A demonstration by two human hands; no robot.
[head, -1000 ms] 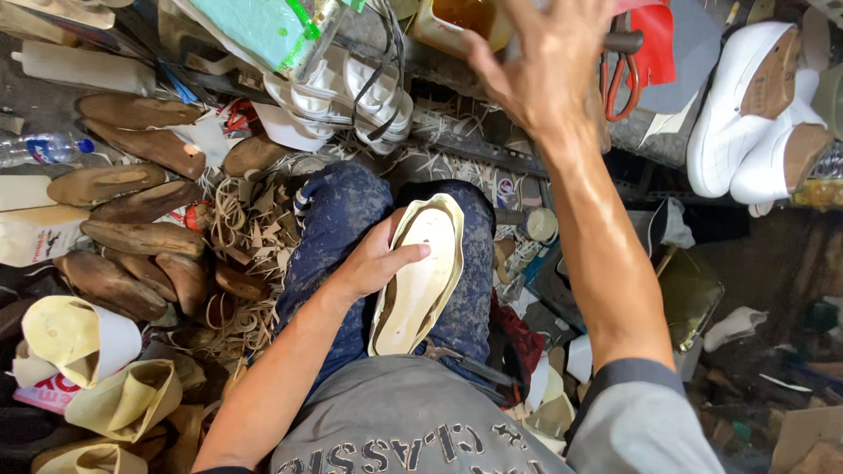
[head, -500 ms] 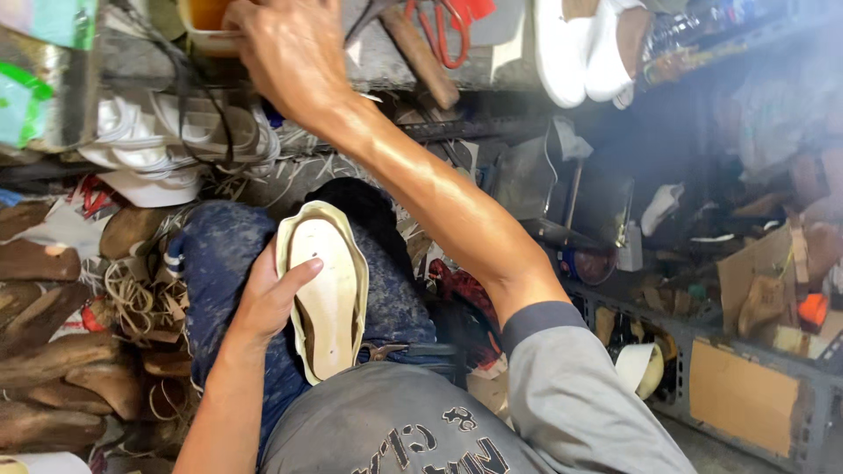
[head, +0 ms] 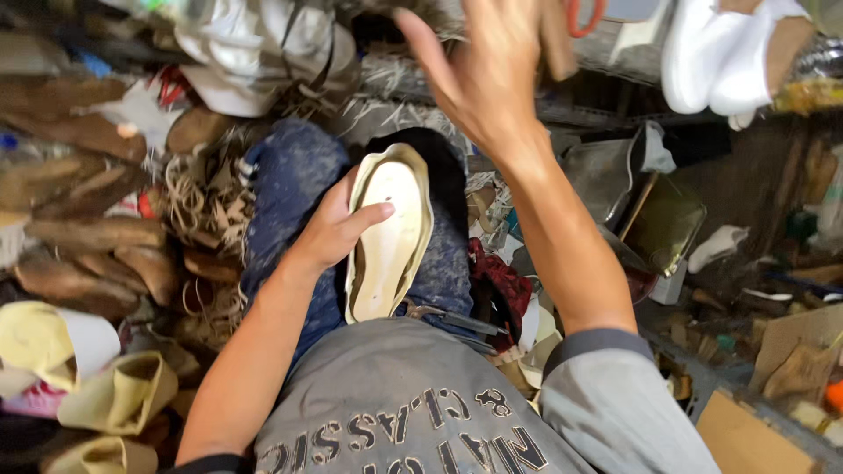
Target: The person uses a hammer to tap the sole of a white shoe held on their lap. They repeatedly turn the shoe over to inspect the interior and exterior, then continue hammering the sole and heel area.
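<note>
shirt (head: 413, 421): grey, printed front, at 6 o'clock, nearest the camera.
insole (head: 387, 230): cream, foot-shaped, lies lengthwise on the lap at centre, toe toward 12 o'clock; rests on the thigh so one hand is enough to steady it.
left hand (head: 338, 230): comes in from 7 o'clock, palm against the insole's left edge, thumb laid across its top face; fingers curled round the edge, holding it in place on the jeans (head: 294, 189).
left arm pose: bare forearm, elbow bent near the body, wrist straight.
right hand (head: 487, 66): raised toward 12 o'clock, back of the hand to camera, fingers spread wide; fingertips meet a brown handle-like piece (head: 555, 39), but blur hides whether it grips it, cannot tell.
right arm pose: stretched out from 5 o'clock, grey sleeve (head: 606, 399) pushed to the elbow.
leather scraps (head: 206, 206): curled strips at 9 o'clock, just beside the left knee.
brown soles (head: 92, 237): stacked flat at 9 o'clock, farther out.
white shoe (head: 720, 57): at 1 o'clock, on a shelf, well apart from the insole.
</note>
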